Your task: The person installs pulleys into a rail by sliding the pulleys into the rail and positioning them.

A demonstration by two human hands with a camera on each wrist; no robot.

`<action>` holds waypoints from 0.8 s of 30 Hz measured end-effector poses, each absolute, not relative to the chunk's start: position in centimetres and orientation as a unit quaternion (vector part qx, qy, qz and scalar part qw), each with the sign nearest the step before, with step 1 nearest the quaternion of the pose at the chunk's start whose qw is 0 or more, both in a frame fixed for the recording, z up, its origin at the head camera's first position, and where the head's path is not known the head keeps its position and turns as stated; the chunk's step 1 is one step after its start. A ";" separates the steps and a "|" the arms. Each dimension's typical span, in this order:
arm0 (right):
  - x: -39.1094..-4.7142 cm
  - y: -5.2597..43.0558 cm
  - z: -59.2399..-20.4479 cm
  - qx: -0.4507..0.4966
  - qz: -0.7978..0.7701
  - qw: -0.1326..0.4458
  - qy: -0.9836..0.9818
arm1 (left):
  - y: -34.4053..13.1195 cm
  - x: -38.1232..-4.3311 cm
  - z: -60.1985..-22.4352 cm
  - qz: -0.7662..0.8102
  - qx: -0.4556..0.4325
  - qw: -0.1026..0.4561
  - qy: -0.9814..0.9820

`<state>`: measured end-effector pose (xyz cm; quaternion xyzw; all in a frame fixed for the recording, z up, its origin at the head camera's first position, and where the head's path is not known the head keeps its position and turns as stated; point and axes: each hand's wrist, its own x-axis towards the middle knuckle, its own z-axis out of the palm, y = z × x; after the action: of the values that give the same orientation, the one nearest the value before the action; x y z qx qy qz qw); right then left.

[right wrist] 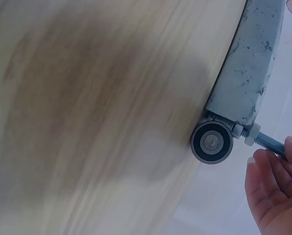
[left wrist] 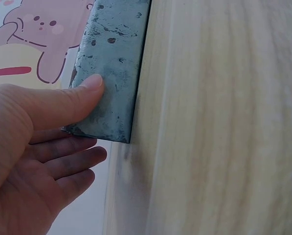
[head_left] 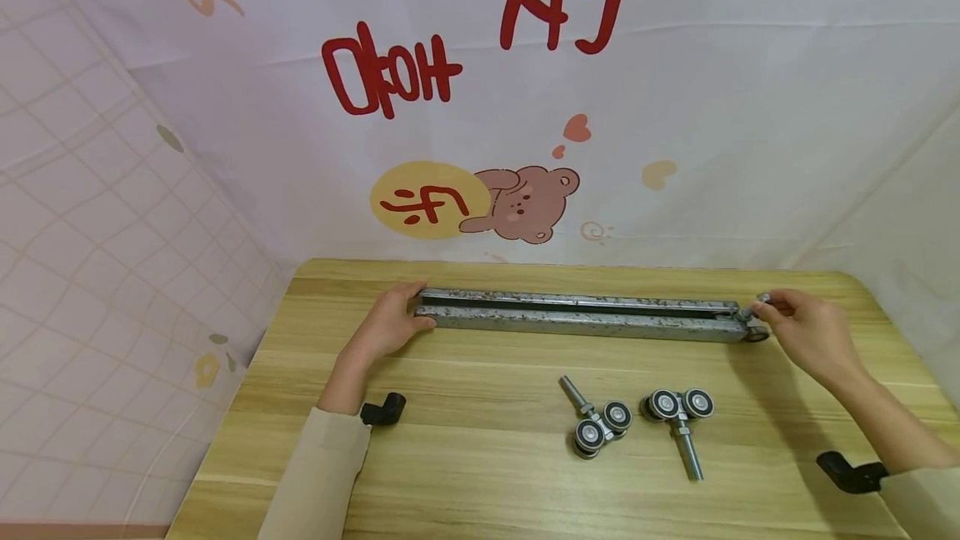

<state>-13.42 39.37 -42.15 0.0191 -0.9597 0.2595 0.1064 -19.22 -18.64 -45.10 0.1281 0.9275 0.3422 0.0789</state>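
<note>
Left hand has the left end of the metal rail, thumb flat on the near face, another finger at the far edge; on my left wrist feed some fingertips reach past the cut end. Right hand pinches a threaded bolt between thumb and fingers, so a narrow grip. That bolt, with a nut on it, belongs to a roller trolley right at the rail's right end: one wheel shows just outside the mouth, close against it. Any more wheels inside, I can't tell. Rail runs left to right between the hands, along the far part of the wooden table, long slot up, grey with dark, worn specks; contact underneath I can't tell. Nearer me, right of centre, two loose trolleys lie side by side, apart: the left one has its bolt angled away up-left, the right one has its bolt pointing towards me. Light sleeves at both forearms, left sleeve and right sleeve, each with a black piece at the cuff. Behind the table, pale backdrop with red characters, hearts and a pink bear beside a yellow oval.
</note>
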 end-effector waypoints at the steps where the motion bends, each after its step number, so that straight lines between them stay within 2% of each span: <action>1: -13.5 39.3 -42.2 0.022 0.260 0.107 -0.960 | -18.6 -19.2 -45.1 0.342 0.127 0.080 0.928; 24: -13.8 37.4 -42.0 0.067 0.253 0.124 -0.957 | -18.6 -19.1 -45.0 0.346 0.125 0.079 0.926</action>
<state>-13.78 37.38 -41.96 0.0669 -0.9572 0.2529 0.1242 -19.12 -18.59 -45.01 0.1250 0.9264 0.3464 0.0792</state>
